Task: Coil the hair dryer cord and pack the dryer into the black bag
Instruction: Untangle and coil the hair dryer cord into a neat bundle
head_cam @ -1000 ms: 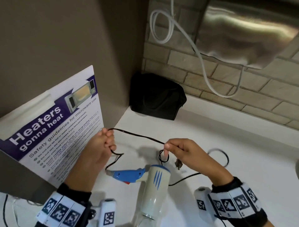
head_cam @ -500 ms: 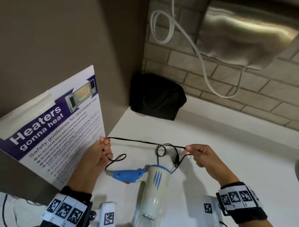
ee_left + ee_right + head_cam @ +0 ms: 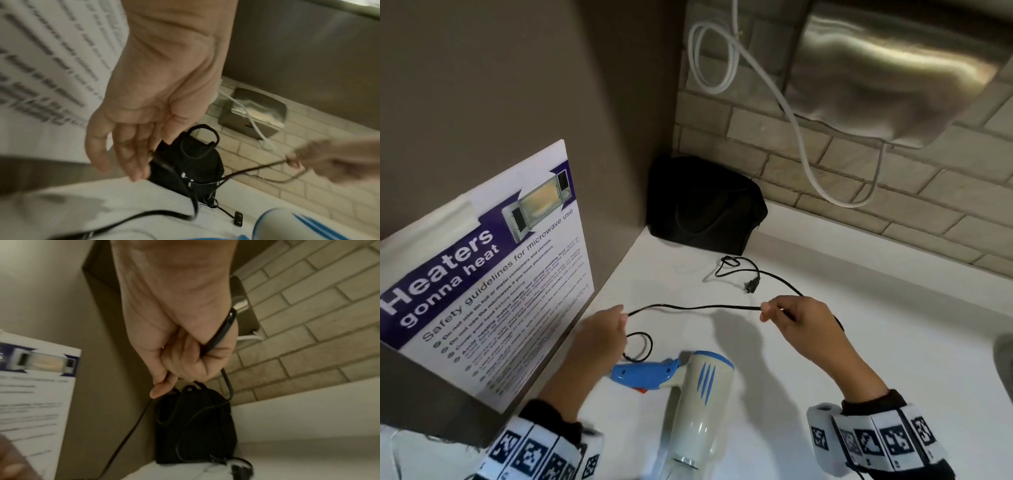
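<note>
The white hair dryer (image 3: 700, 394) with its blue handle (image 3: 643, 371) lies on the white counter (image 3: 859, 325) between my wrists. Its thin black cord (image 3: 695, 307) runs taut between my hands above the counter. My left hand (image 3: 622, 317) holds the cord between thumb and fingers, and a small loop hangs below down to the handle. My right hand (image 3: 765, 310) pinches the cord with fingers curled around it (image 3: 205, 352). Beyond it the cord curves back to the plug (image 3: 751, 286), which lies on the counter. The black bag (image 3: 705, 205) stands in the far corner.
A microwave safety poster (image 3: 482, 274) leans on the brown side wall close to my left hand. On the brick back wall hangs a steel hand dryer (image 3: 893, 68) with a white hose (image 3: 784, 113) looping down. A sink edge (image 3: 1003, 359) shows at the right.
My right hand has moved right and slid along the cord, lengthening the stretch between my hands. The plug and tangled end, earlier dangling by the dryer, now lie farther back near the bag.
</note>
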Motion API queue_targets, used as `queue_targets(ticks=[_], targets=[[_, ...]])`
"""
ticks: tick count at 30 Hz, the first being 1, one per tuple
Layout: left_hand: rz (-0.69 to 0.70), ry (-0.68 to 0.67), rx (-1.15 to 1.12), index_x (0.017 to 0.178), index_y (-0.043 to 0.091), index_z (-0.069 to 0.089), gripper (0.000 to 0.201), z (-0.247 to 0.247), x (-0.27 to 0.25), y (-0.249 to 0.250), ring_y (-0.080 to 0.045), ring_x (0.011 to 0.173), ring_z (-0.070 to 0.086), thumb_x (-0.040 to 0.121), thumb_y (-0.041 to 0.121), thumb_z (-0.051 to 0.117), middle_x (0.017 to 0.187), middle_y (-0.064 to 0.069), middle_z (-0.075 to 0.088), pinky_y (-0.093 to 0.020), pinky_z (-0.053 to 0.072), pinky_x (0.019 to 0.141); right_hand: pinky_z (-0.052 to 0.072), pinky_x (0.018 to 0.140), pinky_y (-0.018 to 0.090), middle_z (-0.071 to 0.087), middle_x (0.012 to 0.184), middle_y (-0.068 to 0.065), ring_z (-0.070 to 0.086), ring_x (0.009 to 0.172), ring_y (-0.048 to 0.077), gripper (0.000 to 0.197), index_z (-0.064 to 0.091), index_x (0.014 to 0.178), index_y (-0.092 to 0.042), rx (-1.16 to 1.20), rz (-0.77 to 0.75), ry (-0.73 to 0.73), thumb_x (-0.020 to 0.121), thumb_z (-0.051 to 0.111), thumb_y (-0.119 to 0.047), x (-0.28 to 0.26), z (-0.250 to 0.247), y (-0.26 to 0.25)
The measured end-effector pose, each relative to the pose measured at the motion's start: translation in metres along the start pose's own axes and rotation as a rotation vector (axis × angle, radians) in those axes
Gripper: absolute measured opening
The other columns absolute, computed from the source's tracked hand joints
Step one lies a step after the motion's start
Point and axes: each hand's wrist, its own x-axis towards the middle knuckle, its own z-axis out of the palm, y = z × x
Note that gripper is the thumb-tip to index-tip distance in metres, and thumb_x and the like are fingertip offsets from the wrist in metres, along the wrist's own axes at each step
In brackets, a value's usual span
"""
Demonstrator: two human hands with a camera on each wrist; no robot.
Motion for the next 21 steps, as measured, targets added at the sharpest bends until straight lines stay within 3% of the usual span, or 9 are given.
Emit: queue_targets(ticks=[2, 5, 7, 9, 11, 13, 15, 17, 21], targets=[[0.153, 0.041, 0.193, 0.133, 0.007, 0.05, 0.043, 0.003, -0.006, 0.015, -0.029, 0.119, 0.054, 0.099, 0.029, 0.036, 0.129, -0.012, 0.059, -0.042, 0.042, 0.1, 0.036, 0.047, 0.009, 0.047, 0.04, -0.02, 0.044, 0.043, 0.003, 0.029, 0.064, 0.07, -0.033, -0.039, -0.078, -0.034, 0.095, 0.05, -0.038, -0.007, -0.003, -0.013], [0.477, 0.031, 0.092, 0.133, 0.016, 0.053, 0.063, 0.004, -0.023, 0.047, -0.024, 0.122, 0.053, 0.087, 0.05, 0.026, 0.132, -0.002, 0.058, -0.04, 0.042, 0.101, 0.038, 0.056, 0.007, 0.049, 0.046, -0.027, 0.048, 0.051, -0.002, 0.03, 0.062, 0.076, -0.033, -0.074, -0.213, -0.112, 0.099, 0.042, -0.037, -0.018, -0.006, -0.035], [0.605, -0.034, 0.054, 0.127, 0.024, 0.057, 0.059, 0.005, -0.034, 0.069, -0.014, 0.125, 0.048, 0.083, 0.052, 0.028, 0.129, 0.005, 0.059, -0.037, 0.038, 0.105, 0.038, 0.059, 0.008, 0.05, 0.054, -0.037, 0.049, 0.056, -0.007, 0.03, 0.06, 0.082, -0.03, -0.07, -0.299, -0.173, 0.101, 0.038, -0.034, -0.024, -0.007, -0.05], [0.702, -0.109, -0.046, 0.104, 0.028, 0.065, 0.047, 0.005, -0.047, 0.088, -0.007, 0.116, 0.051, 0.083, 0.048, 0.028, 0.109, 0.01, 0.065, -0.036, 0.04, 0.102, 0.038, 0.059, 0.01, 0.051, 0.06, -0.039, 0.05, 0.059, -0.007, 0.029, 0.057, 0.081, -0.028, -0.057, -0.381, -0.193, 0.101, 0.037, -0.032, -0.029, -0.009, -0.061], [0.765, -0.14, -0.229, 0.081, 0.029, 0.061, 0.029, 0.002, -0.055, 0.098, -0.004, 0.091, 0.057, 0.086, 0.024, 0.033, 0.08, 0.017, 0.063, -0.033, 0.047, 0.09, 0.037, 0.059, 0.011, 0.052, 0.063, -0.038, 0.049, 0.06, -0.004, 0.029, 0.052, 0.077, -0.028, -0.031, -0.424, -0.183, 0.101, 0.037, -0.03, -0.031, -0.013, -0.067], [0.662, -0.214, -0.448, 0.069, 0.032, 0.056, 0.04, -0.006, -0.06, 0.1, -0.006, 0.077, 0.056, 0.077, 0.001, 0.033, 0.068, 0.017, 0.059, -0.026, 0.048, 0.082, 0.035, 0.056, 0.013, 0.054, 0.062, -0.028, 0.046, 0.057, 0.002, 0.029, 0.049, 0.075, -0.028, 0.034, -0.434, -0.193, 0.102, 0.037, -0.027, -0.031, -0.018, -0.068], [0.538, -0.243, -0.653, 0.06, 0.028, 0.051, 0.036, -0.015, -0.061, 0.1, -0.009, 0.074, 0.056, 0.069, -0.001, 0.031, 0.061, 0.01, 0.056, -0.021, 0.046, 0.08, 0.032, 0.053, 0.018, 0.05, 0.06, -0.01, 0.04, 0.053, 0.008, 0.03, 0.046, 0.073, -0.03, 0.127, -0.453, -0.202, 0.101, 0.037, -0.027, -0.031, -0.02, -0.066], [0.449, -0.228, -0.817, 0.056, 0.023, 0.046, 0.033, -0.023, -0.059, 0.101, -0.009, 0.071, 0.057, 0.068, -0.003, 0.029, 0.056, 0.006, 0.053, -0.013, 0.045, 0.077, 0.034, 0.054, 0.025, 0.044, 0.06, -0.001, 0.039, 0.056, 0.021, 0.031, 0.045, 0.072, -0.032, 0.171, -0.463, -0.19, 0.101, 0.036, -0.027, -0.029, -0.02, -0.064], [0.302, -0.174, -1.123, 0.045, 0.027, 0.047, 0.071, -0.034, -0.048, 0.097, -0.007, 0.054, 0.05, 0.077, -0.027, 0.013, 0.049, 0.01, 0.045, -0.023, 0.042, 0.078, 0.037, 0.053, 0.03, 0.048, 0.06, 0.007, 0.041, 0.054, 0.021, 0.03, 0.045, 0.073, -0.033, 0.161, -0.481, -0.151, 0.101, 0.037, -0.025, -0.023, -0.013, -0.054]])
